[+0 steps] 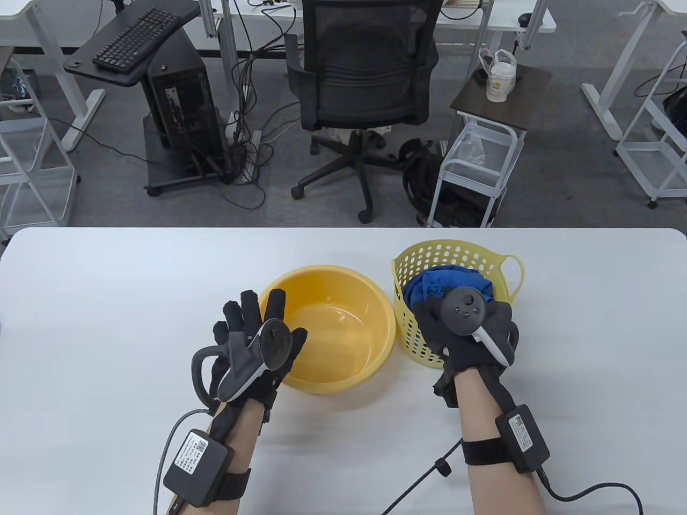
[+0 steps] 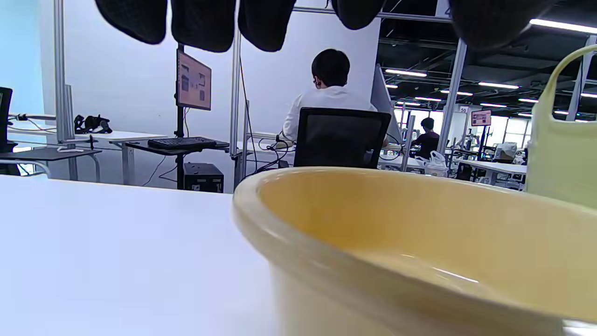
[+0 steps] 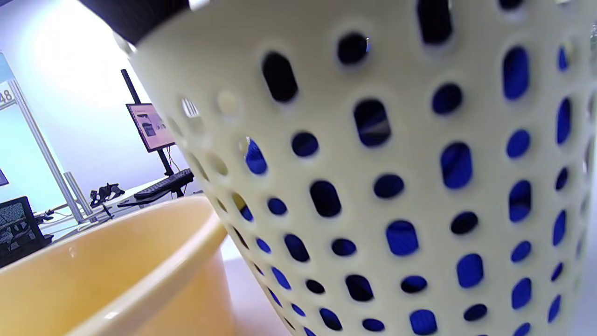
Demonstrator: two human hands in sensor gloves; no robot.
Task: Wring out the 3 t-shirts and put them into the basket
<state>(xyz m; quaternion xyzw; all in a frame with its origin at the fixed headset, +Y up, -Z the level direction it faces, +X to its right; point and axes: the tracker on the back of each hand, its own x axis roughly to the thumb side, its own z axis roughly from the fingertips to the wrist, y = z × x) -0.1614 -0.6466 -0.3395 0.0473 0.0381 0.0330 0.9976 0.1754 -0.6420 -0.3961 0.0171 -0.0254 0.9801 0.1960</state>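
Note:
A yellow perforated basket (image 1: 410, 268) stands right of centre on the white table, with a blue t-shirt (image 1: 437, 281) bunched inside. Blue also shows through the holes of the basket (image 3: 396, 163). My right hand (image 1: 453, 322) hangs over the basket's near rim, touching the cloth. Its fingers are hidden under the tracker. A round yellow basin (image 1: 343, 327) sits just left of the basket, and I see no cloth in it. My left hand (image 1: 257, 322) hovers over the basin's left rim with its fingers spread straight and holds nothing. Its fingertips (image 2: 200, 23) hang above the basin (image 2: 373, 233).
The basin and basket nearly touch. Glove cables trail over the table's near edge (image 1: 408, 499). Beyond the far edge stand an office chair (image 1: 359, 80), a small white cart (image 1: 477, 166) and a computer stand (image 1: 177, 107). A person sits at a desk (image 2: 331, 93) in the background.

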